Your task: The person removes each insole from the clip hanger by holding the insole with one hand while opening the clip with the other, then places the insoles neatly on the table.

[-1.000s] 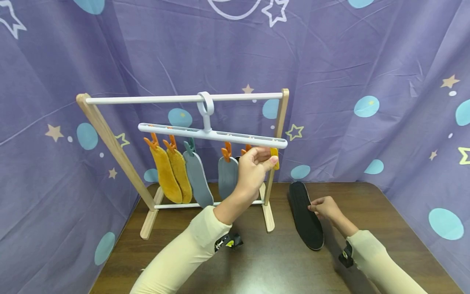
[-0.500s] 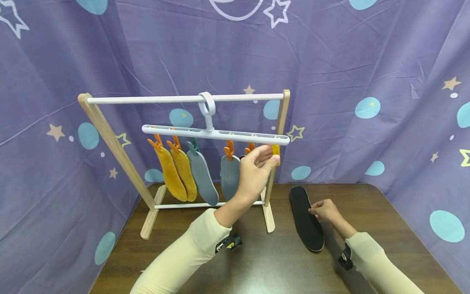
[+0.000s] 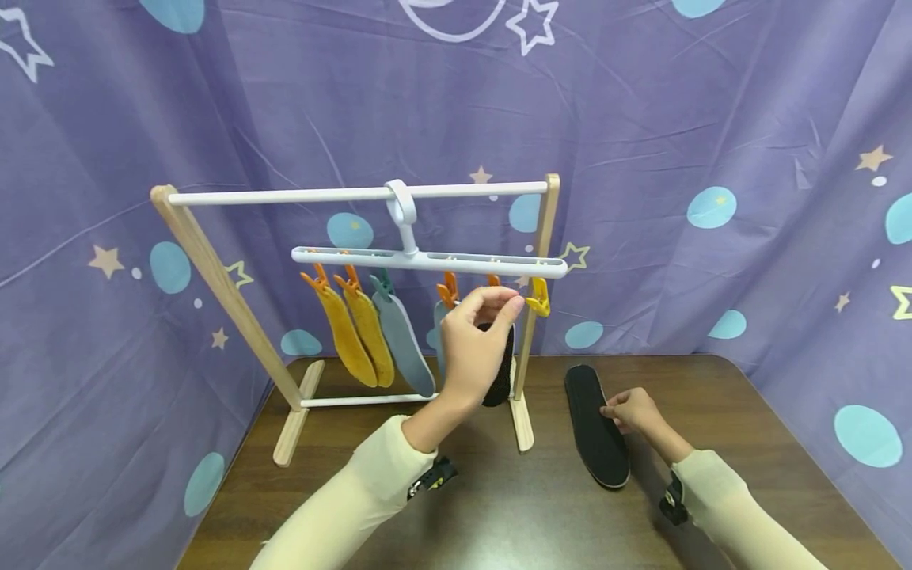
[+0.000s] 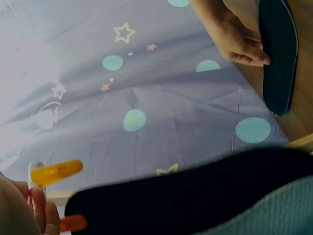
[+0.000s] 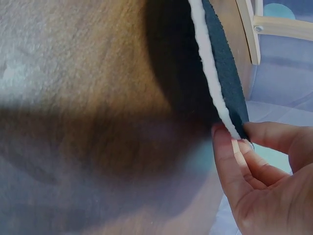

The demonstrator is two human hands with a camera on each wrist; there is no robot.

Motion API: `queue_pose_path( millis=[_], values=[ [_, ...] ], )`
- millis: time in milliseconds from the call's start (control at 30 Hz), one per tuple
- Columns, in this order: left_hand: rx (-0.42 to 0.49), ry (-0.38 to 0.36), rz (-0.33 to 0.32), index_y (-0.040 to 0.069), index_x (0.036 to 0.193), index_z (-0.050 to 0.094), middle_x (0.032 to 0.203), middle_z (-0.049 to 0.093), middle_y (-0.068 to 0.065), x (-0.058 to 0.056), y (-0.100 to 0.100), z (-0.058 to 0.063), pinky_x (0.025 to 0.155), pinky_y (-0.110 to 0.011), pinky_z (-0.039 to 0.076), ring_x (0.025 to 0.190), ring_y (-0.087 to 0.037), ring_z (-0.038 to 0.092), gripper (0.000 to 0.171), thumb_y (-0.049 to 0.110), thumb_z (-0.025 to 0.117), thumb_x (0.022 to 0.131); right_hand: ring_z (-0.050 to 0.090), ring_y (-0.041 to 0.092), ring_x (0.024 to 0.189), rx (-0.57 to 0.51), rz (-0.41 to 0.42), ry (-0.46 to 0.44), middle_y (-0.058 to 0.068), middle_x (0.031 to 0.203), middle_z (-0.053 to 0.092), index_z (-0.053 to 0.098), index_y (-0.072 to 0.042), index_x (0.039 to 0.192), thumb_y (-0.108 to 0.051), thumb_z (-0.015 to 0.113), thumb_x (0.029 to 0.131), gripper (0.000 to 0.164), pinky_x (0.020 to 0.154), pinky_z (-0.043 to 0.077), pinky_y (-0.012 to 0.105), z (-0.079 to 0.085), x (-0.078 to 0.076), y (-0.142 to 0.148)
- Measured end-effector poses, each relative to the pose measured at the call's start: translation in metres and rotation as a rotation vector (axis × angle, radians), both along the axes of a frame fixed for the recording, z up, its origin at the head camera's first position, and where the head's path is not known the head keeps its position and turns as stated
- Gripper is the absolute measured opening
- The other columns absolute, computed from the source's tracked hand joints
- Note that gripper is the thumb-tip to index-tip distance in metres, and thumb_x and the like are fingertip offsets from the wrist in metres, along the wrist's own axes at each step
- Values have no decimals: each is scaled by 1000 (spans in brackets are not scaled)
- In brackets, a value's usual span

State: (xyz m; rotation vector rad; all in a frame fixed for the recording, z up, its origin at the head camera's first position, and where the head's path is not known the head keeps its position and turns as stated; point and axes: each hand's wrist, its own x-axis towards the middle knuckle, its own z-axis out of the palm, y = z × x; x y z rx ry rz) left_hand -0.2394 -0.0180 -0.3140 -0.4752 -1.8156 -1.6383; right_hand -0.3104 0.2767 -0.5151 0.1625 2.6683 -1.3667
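The loose black insole point(image 3: 595, 431) is over the brown table point(image 3: 513, 499), at four o'clock from the hanger point(image 3: 484, 264). The right hand point(image 3: 630, 410) pinches its edge at three o'clock, thumb and fingers closed together; the right wrist view alone reveals a rough white layer along that edge, against dark, fuzzy cloth. Whether it rests on the wood, I cannot tell.

The left hand point(image 3: 470, 348) has bent fingers, the tips of thumb and forefinger close together just beside the yellow clip point(image 3: 539, 298), which sits at two o'clock from the hand; I cannot tell whether they touch it. The left wrist view bares the long, smooth-sided outline of the hanging black insole point(image 4: 161, 200), mostly covered by the hand in the head view, with a ribbed pale-teal surface overlapping it.

Six clips hang from the white slotted hanger: four orange clips point(image 3: 448, 291), one teal clip point(image 3: 382, 286) and the yellow one. Five insoles hang: two plush mustard insoles point(image 3: 347, 336), two grey-blue insoles point(image 3: 408, 348) and the black one. The hanger hooks over the upper of two white rails on a pale wooden rack point(image 3: 231, 301), before a purple curtain point(image 3: 641, 158) with stars.
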Motion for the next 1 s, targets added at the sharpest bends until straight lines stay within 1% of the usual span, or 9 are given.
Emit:
queue_pose_path(
  millis=[133,267,367,500,600,667,767,867,1000],
  values=[
    [24,25,61,5,96,76,84,76,-10,0,-8,3,67,-19,51,69,-11,65,15,19,76,94,61,13,65,17,-5,4,8,77,64,68,15,97,-5,71,91,21,58,61,30,-2,-2,0],
    [66,31,76,3,95,74,81,74,-12,-1,-16,2,66,-19,51,68,-10,63,16,20,76,94,59,12,63,40,-15,2,4,73,62,69,13,94,-5,73,90,19,56,60,28,-2,-3,0],
    [89,30,78,2,97,72,85,74,-13,-2,-20,0,68,-19,51,71,-11,63,19,21,76,94,59,12,61,42,-21,1,4,71,62,69,13,92,-4,73,89,18,55,59,27,-3,-3,0],
    [87,23,104,0,101,71,94,72,-14,-3,-26,-3,74,-19,53,80,-14,63,20,18,76,93,61,12,61,35,-16,0,5,72,64,69,13,93,-4,73,89,18,55,59,27,-3,-5,0],
    [80,10,115,-1,105,72,100,71,-15,-4,-29,-4,79,-21,56,87,-18,67,21,15,76,93,61,12,62,32,-14,-6,5,73,64,70,13,94,-5,73,90,18,56,59,27,-3,-7,0],
    [74,-4,105,-2,109,72,105,73,-16,-4,-30,-5,83,-24,58,93,-22,70,23,14,76,93,60,11,62,35,-16,-9,4,72,64,70,13,94,-5,73,90,18,56,59,26,-3,-7,0],
    [48,-42,78,-3,119,71,115,74,-17,-3,-32,-5,92,-30,60,102,-27,73,30,14,74,94,59,11,61,51,-11,-2,3,69,62,70,13,92,-4,72,89,17,54,58,25,-4,-7,1],
    [-17,-84,51,-1,130,67,126,71,-18,-4,-32,-4,100,-37,57,113,-28,72,39,16,73,96,58,11,59,70,-11,3,2,66,60,70,12,90,-4,73,89,16,53,58,25,-5,-7,0],
    [-106,-119,29,1,137,62,135,66,-19,-9,-32,-2,103,-42,55,121,-29,68,43,19,69,99,59,11,57,113,2,12,1,63,59,70,11,88,-5,74,89,16,54,59,26,-5,-7,-1]
  ],
)
